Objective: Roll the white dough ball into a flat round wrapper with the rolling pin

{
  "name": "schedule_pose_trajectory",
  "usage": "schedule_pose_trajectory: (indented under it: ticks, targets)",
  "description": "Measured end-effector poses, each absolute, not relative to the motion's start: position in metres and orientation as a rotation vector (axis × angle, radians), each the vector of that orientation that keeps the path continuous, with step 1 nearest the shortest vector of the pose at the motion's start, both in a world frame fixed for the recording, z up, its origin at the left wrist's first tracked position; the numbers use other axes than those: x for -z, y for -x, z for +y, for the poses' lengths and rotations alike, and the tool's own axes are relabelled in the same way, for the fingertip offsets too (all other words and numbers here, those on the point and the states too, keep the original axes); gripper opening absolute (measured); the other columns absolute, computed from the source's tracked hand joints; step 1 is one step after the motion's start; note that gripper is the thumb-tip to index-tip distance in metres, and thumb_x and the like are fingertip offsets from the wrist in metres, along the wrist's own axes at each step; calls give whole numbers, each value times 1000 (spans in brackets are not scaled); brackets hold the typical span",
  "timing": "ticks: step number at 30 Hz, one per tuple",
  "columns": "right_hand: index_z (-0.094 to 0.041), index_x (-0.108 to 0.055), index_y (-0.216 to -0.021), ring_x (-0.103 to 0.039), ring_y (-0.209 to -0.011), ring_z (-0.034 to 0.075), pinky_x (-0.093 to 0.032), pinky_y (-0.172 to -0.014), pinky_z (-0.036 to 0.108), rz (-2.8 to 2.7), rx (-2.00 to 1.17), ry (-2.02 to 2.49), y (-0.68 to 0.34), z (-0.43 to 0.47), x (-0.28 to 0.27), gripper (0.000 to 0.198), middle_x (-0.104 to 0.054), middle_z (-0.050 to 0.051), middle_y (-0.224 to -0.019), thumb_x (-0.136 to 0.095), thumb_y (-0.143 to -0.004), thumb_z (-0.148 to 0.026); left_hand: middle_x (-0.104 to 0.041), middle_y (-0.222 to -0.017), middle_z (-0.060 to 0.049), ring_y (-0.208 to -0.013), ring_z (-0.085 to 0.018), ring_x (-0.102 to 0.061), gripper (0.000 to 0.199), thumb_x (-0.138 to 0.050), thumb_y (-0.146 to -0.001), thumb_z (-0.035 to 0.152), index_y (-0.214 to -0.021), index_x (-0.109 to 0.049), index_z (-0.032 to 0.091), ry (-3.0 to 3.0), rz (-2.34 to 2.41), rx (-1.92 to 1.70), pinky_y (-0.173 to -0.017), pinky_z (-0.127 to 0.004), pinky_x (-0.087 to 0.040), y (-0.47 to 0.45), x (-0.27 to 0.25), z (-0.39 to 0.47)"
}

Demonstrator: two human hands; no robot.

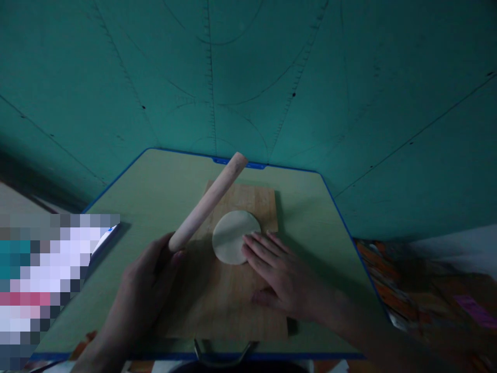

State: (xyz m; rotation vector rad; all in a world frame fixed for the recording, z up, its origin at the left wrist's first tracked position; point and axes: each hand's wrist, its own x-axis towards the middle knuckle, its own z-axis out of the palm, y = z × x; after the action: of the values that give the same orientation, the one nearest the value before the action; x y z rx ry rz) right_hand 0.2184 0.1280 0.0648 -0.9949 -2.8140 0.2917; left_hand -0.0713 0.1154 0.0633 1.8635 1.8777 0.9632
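Clasping its near end, your left hand (pixel 144 280) slants the rolling pin (pixel 209 203) forward-right, left of the dough disc (pixel 233 238) your loosely spread right hand (pixel 281 269) touches.

The left hand (pixel 145 280) and right hand (pixel 279 269) are bare, as are the 2 forearms (pixel 345 316) where visible. The right fingers (pixel 265 249) look slender, with rounded tips; dimness blurs finer detail.

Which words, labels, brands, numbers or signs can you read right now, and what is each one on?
No readable text anywhere.
Pink strip, lower right: any print too blurred to read.
Green wall: drawn tick marks, no legible figures.
Pixelated patch, left: nothing legible.
Rolling pin and wooden board: no lettering visible.
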Motion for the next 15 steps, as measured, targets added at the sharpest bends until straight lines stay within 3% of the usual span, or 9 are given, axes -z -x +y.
schedule_pose_trajectory:
  ticks: [5, 11, 15]
  targets:
    - [-8, -35, -155, -28, -150, 31, -25, -125, 51, -2845, -326, 1002, -224, 127, -71, 78, -32, 15, -162, -47, -99, -61, -75, -81, -4, -67, -20, -70, 39, -50, -90, 50, -106, -67, 20, -1866, 1874, -957, -56, -24, -54, 72, -61, 116]
    - [-4, -32, -155, -25, -151, 29, -27, -124, 53, -2735, -248, 1083, -229, 133, -70, 79, -31, 20, -161, -30, -102, -63, -74, -81, -5, -68, -20, -70, 38, -50, -90, 49, -107, -67, 19, -1869, 1866, -963, -56, -26, -54, 72, -60, 113]
    - [-3, -36, -153, -27, -150, 32, -28, -123, 56, -2806, -266, 1043, -224, 132, -67, 79, -31, 19, -161, -36, -101, -63, -74, -79, -4, -66, -21, -70, 39, -51, -89, 49, -107, -67, 18, -1867, 1897, -946, -54, -25, -53, 72, -61, 114]
